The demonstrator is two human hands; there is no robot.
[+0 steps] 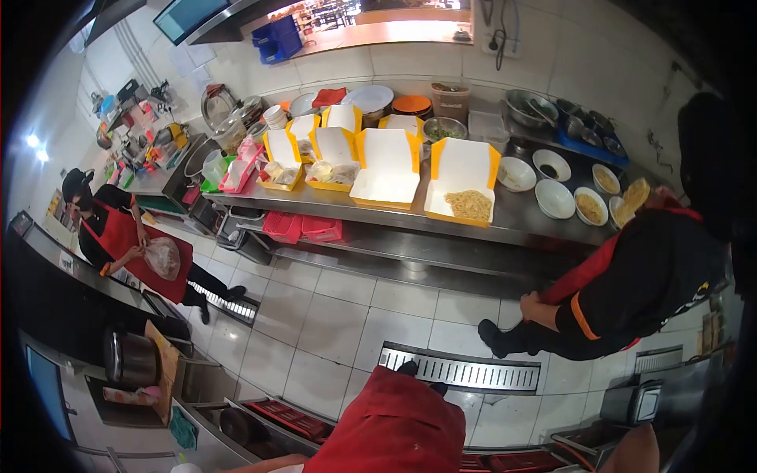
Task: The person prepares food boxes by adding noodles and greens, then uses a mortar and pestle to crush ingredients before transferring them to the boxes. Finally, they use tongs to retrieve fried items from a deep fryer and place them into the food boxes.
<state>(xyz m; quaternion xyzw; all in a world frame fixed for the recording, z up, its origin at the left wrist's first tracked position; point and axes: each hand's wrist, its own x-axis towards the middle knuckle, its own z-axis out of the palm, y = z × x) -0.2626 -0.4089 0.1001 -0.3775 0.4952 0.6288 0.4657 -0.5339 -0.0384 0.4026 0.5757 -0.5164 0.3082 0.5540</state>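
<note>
Neither of my hands shows. Part of my left forearm (272, 465) lies at the bottom edge beside my red apron (394, 422), its hand out of frame. At the lower right, part of my right arm (637, 451) is visible, also without its hand. Across the aisle, open yellow-and-white takeaway boxes (386, 169) stand on a steel counter (355, 206). The front right box holds noodles (468, 206); the one to its left has nothing in it. Two boxes further left contain wrapped food (331, 173).
A co-worker (631, 276) at right leans by the counter, near white bowls (555, 199), some with food. Another person (134, 244) at left holds a clear plastic bag (162, 258). A floor drain grate (465, 370) lies before my feet. Red baskets (321, 229) sit beneath the counter.
</note>
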